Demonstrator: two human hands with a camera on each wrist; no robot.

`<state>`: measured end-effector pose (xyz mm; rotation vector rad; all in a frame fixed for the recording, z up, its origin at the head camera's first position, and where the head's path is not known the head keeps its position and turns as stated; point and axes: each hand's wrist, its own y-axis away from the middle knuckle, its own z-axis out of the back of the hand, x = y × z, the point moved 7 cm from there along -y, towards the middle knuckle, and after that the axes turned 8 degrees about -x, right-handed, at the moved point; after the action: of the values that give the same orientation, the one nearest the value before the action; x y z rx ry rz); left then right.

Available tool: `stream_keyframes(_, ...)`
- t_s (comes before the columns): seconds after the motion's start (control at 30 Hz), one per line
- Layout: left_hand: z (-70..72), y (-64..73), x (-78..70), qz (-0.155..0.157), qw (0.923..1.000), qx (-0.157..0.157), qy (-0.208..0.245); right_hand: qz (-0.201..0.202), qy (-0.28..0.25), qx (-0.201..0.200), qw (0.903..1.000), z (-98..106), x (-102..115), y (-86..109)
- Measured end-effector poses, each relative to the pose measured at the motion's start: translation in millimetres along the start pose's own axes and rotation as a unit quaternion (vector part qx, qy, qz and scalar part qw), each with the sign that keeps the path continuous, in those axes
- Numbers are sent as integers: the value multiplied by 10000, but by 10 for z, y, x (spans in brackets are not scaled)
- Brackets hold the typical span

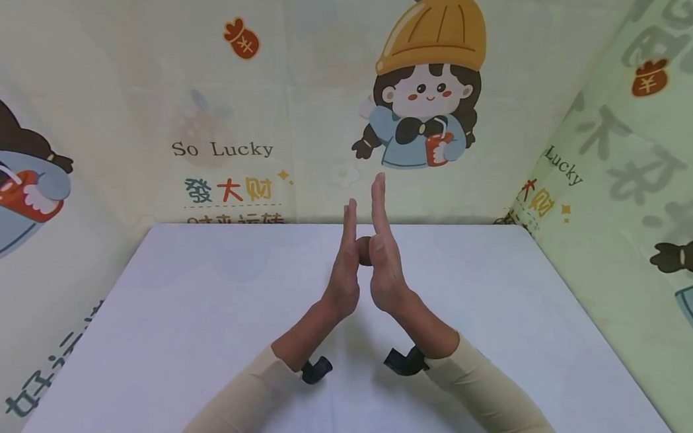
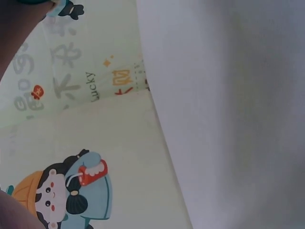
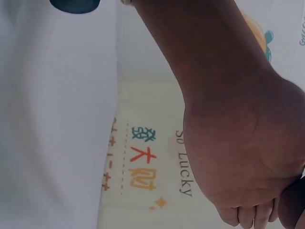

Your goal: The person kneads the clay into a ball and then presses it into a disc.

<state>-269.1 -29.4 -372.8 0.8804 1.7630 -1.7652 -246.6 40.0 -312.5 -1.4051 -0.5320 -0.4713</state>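
Observation:
A small dark brown ball (image 1: 364, 252) is held above the white table between my two palms. My left hand (image 1: 344, 273) presses it from one side and my right hand (image 1: 388, 270) from the other, both upright with straight fingers pointing away. The fingertips stand apart. In the right wrist view, the palm of a hand (image 3: 233, 148) fills much of the right side, and part of the brown ball (image 3: 291, 204) shows at the lower right edge. Only blurred bits of skin show at the left wrist view's left edge; the ball is out of that view.
The white table (image 1: 220, 297) spreads beneath both arms. Pale cloth walls (image 1: 316, 112) printed with cartoon figures and lettering rise behind it and at both sides. Black wrist devices sit on the inner left wrist (image 1: 317, 370) and inner right wrist (image 1: 406, 362).

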Motion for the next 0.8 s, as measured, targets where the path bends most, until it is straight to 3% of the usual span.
stream_keyframes(0.23, -77, 87, -60, 73, 9998, 153, -88, -10, 83, -89, 9999, 56, -22, -26)
stream_keyframes(0.8, -124, 135, -265, -75, 9997, 86, 231, -170, -148, -4, 9997, 119, -133, -34)
